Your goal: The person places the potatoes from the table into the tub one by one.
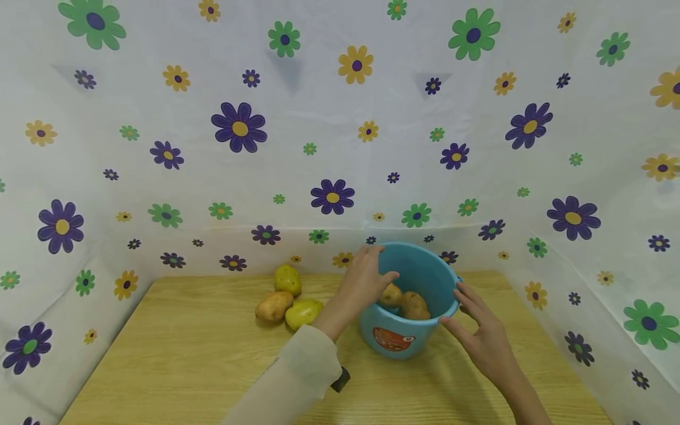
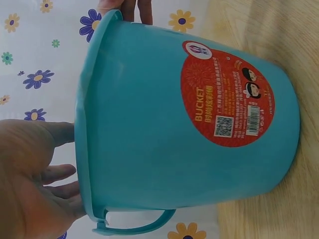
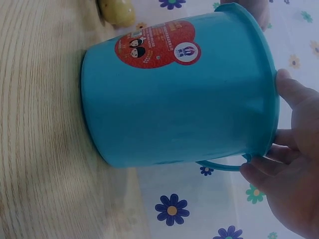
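Note:
A light blue bucket [image 1: 395, 333] stands upright on the table, with two brown potatoes [image 1: 415, 306] visible inside. My left hand [image 1: 363, 277] is over its left rim, thumb extended above the opening. In the left wrist view, the bucket wall partly hides that hand's fingers [image 2: 55, 173]. On the right side, my right hand [image 1: 486, 336] touches the rim with thumb and fingertips spread and fairly straight. A red label [image 2: 227, 94] marks the bucket's outside, and its blue handle [image 2: 144, 228] hangs down.
Left of the bucket lie a brown potato [image 1: 274, 306] and two yellow-green fruits, one nearer [image 1: 304, 313] and one farther back [image 1: 288, 280]. The wooden table [image 1: 175, 354] meets a white flowered sheet [image 1: 297, 171] behind and on both sides.

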Motion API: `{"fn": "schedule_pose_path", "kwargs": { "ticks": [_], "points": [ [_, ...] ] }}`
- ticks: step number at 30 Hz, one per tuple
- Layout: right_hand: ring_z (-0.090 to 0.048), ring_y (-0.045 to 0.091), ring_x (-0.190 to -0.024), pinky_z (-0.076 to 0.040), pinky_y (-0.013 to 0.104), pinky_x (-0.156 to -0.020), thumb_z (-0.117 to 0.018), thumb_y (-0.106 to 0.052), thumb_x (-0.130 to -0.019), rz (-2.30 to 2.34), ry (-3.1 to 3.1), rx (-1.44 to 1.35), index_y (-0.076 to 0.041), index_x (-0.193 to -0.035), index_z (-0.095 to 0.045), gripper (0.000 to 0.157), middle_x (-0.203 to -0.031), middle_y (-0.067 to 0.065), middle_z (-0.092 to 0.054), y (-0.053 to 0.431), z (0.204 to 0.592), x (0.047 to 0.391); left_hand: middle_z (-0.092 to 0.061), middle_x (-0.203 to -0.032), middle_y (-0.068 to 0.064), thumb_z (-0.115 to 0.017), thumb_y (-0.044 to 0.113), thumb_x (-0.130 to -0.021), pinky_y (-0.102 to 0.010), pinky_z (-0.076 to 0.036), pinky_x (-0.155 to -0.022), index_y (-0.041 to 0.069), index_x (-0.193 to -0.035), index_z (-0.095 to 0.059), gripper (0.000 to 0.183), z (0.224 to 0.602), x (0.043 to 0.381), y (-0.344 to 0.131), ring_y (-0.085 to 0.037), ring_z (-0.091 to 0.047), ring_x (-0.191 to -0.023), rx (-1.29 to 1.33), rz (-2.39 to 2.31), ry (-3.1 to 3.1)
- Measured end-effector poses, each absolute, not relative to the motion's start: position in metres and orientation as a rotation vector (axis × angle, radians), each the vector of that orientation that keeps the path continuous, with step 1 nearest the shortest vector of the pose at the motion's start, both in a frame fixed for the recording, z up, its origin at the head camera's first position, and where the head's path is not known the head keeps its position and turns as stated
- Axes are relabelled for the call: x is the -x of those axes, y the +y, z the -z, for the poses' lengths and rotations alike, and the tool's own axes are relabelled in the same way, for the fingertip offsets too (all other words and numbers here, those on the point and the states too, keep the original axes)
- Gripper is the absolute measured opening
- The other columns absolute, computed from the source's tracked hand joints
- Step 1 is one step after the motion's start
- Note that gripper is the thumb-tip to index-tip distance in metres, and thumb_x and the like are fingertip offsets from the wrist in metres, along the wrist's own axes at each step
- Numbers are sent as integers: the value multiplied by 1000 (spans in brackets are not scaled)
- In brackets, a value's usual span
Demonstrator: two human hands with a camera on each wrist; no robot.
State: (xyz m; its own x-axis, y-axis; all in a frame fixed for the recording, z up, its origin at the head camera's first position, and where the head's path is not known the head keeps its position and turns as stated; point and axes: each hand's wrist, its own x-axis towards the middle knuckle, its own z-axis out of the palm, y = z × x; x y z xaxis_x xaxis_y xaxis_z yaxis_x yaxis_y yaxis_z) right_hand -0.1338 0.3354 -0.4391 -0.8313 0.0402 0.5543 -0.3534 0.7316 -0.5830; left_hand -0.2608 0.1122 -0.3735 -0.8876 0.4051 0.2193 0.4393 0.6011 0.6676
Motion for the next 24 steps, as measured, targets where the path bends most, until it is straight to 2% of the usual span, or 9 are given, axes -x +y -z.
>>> {"fn": "schedule_pose_path", "kwargs": {
  "ticks": [12, 24],
  "points": [
    [-54, 52, -128, -36, 1, -97, -82, -6, -88, -970, -2366, -256, 12, -139, -56, 61, -155, 24, -46, 334, 438, 133, -52, -150, -15, -71, 28, -100, -48, -47, -110, 7, -149, -53, 56, 375, 260, 105, -31, -52, -135, 733, 1172, -2754],
    [-54, 49, -127, -36, 1, -97, -83, -4, -86, -964, -2355, -254, 11, -140, -56, 62, -155, 22, -47, 334, 439, 133, -55, -148, -10, -68, 30, -102, -47, -48, -109, 9, -150, -53, 54, 371, 258, 85, -29, -53, -135, 763, 1226, -2736]
  ]
}}
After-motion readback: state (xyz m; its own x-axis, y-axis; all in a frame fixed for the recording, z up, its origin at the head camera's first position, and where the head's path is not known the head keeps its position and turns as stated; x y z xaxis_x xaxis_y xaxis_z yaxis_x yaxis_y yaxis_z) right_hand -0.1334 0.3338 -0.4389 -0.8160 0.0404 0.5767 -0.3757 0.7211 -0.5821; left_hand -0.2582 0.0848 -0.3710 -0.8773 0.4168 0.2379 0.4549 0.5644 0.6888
